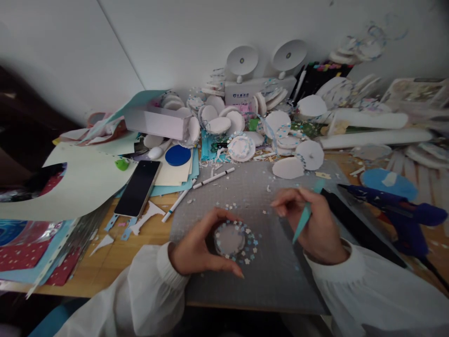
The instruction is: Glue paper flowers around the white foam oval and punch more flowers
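A round white disc [229,239], trimmed with small blue and white flowers, lies on the grey cutting mat [252,290]. My left hand [206,245] curves around its left side, forefinger along the far edge and thumb along the near edge. Loose flower trim [253,242] spreads over the mat at the disc's right. My right hand [312,217], slightly blurred, is raised to the right of the disc. A flat teal tapered tool [304,220] is held in it, its point downward; its exact kind is unclear. The right thumb and forefinger come together; anything between their tips is too small to make out.
White discs and flower trim [219,124] pile up along the back. A purple glue gun [393,206] lies at right beside a black strip [358,227]. A phone [138,188], white sticks [213,178] and paper scraps are at left. A white box [157,122] stands behind.
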{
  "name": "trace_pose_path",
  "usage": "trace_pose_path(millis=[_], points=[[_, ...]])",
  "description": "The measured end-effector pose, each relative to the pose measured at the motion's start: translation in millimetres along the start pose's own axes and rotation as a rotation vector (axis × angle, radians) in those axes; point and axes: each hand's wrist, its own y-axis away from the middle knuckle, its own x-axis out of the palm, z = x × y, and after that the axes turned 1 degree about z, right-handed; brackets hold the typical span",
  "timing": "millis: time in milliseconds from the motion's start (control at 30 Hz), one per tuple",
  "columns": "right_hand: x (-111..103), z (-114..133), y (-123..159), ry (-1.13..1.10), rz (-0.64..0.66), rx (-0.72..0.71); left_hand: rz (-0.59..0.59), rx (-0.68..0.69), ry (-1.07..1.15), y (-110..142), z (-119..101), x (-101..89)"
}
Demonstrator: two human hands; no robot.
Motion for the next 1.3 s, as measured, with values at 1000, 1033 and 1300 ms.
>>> trace_pose_path(millis=[1000, 1033, 1300], points=[[0.4, -5.5, -4.3, -0.001, -0.147, 0.083, -0.307, -0.153, -0.472, 9.9, -22.2, 25.8], [0.3, -5.7, -4.5, -0.003, -0.148, 0.085, -0.288, -0.146, -0.462, 10.5, -23.5, 25.9], [-0.5, -6.6, -5.8, -0.032, -0.187, 0.08, -0.139, -0.098, -0.508, 7.5, -27.2, 22.2]])
